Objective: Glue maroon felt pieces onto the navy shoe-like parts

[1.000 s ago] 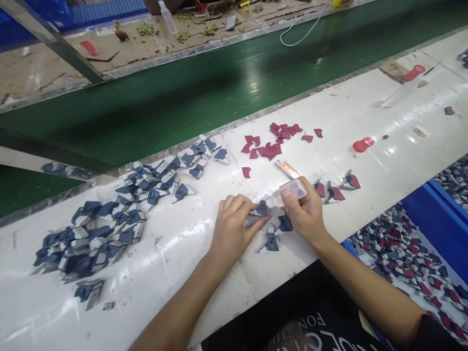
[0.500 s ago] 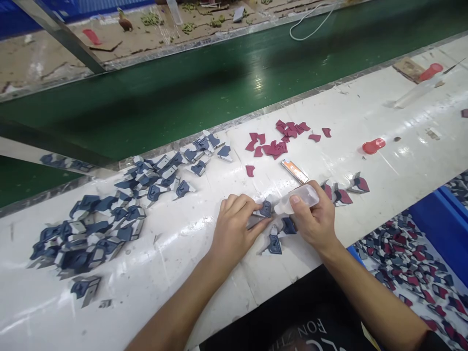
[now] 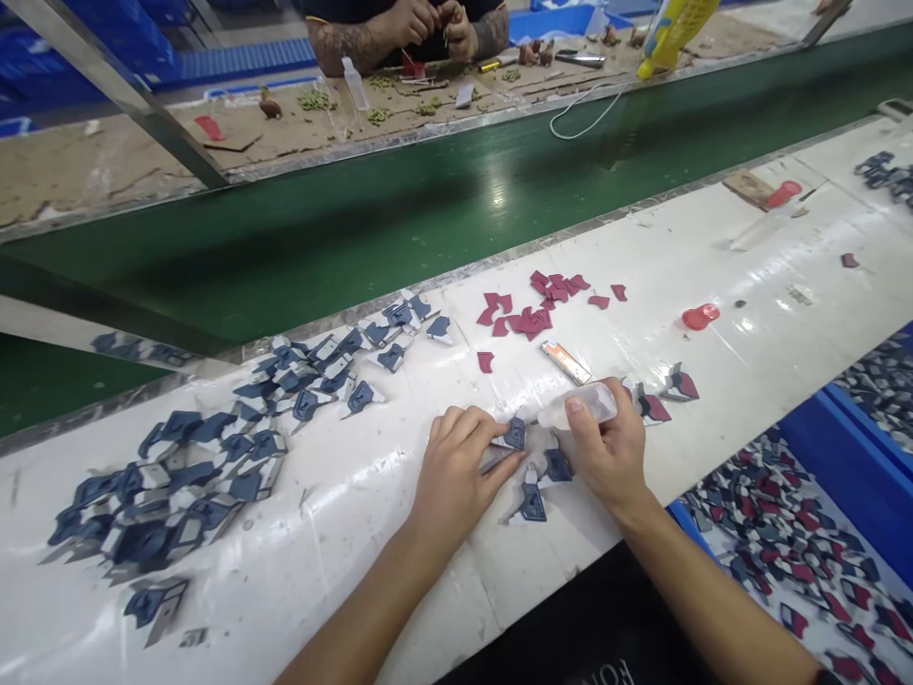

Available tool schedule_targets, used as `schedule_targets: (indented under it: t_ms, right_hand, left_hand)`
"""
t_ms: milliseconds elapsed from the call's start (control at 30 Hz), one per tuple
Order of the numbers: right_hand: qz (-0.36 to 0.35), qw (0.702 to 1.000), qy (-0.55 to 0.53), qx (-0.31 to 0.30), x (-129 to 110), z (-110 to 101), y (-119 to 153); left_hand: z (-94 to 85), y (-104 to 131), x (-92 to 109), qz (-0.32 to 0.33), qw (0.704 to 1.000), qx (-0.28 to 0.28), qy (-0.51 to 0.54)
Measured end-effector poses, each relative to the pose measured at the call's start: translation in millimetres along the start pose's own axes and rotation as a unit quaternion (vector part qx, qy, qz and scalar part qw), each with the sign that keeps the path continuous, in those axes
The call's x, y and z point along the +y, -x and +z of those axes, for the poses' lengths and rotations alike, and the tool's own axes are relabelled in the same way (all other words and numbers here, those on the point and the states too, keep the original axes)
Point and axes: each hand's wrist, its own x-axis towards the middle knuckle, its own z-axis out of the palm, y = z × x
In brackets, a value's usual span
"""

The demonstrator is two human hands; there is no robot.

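My left hand (image 3: 460,457) pinches a blue and grey piece (image 3: 512,435) on the white table. In my right hand (image 3: 611,442) is a translucent squeeze bottle (image 3: 595,403), its tip pointing left toward that piece. Two more blue pieces, one (image 3: 557,465) close to my right hand and one (image 3: 532,502) lower, lie between the hands. A big pile of blue and grey pieces (image 3: 178,476) spreads out on the left. Flat maroon pieces (image 3: 532,322) are scattered beyond my hands, near an orange-labelled flat item (image 3: 566,362). Several pieces with maroon faces (image 3: 652,407) lie right of my right hand.
A red item (image 3: 700,316) lies on the table to the right. Blue bins (image 3: 848,476) with many pieces stand at the lower right. Beyond the green belt (image 3: 428,228), a person's hands (image 3: 435,29) work at another bench. A metal post (image 3: 135,90) rises at the left.
The view has tilted up, showing the person across the belt. My hands keep nearly the same places around the piece and bottle.
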Motion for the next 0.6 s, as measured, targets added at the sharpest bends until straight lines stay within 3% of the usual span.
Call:
schedule_targets:
  t_ms: [300, 600]
  right_hand:
    - [0.023, 0.998, -0.038, -0.040, -0.6, 5.7, 4.3]
    - [0.024, 0.998, -0.042, -0.041, 1.0, 3.4, 7.5]
  left_hand:
    - [-0.4, -1.2, -2.1, 0.028, 0.999, 0.019, 0.006]
    - [0.9, -0.8, -0.2, 0.011, 1.000, 0.011, -0.001]
